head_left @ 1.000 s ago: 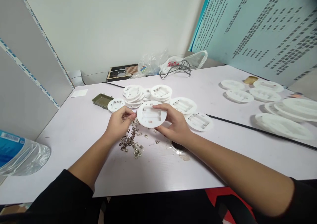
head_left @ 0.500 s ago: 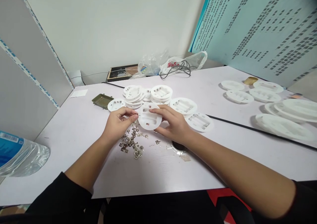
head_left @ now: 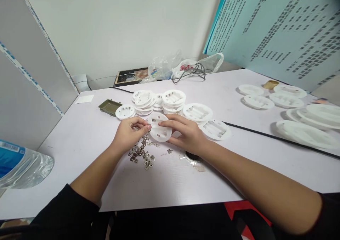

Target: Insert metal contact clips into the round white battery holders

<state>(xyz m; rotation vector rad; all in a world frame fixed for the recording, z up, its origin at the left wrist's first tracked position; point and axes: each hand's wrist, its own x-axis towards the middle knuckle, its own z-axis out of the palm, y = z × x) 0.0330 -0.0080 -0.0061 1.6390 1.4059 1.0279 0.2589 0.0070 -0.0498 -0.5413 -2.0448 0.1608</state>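
Observation:
My right hand [head_left: 186, 131] grips a round white plastic battery holder [head_left: 162, 135] by its right side, thumb and fingers on opposite faces. The holder is tilted up, and a few metal pieces show in its slots. At its left edge, my left hand [head_left: 130, 132] is closed in a pinch on a small metal battery contact, mostly covered by the fingertips. Below both hands lies a loose pile of metal battery contacts [head_left: 147, 159], with a single contact [head_left: 169, 151] apart to the right. Behind the held piece stand stacks of similar white holders [head_left: 173, 97].
An olive plastic box [head_left: 110, 107] sits left of the stacks. More white discs [head_left: 305, 133] lie at the right, beyond a black cable [head_left: 265, 137]. A large water bottle [head_left: 25, 165] lies at the left edge. Plastic bags [head_left: 186, 68] and a coiled cord rest against the wall.
The white holder has tilted and shifted slightly down and left in my right hand. My left fingertips have moved slightly right, against its edge.

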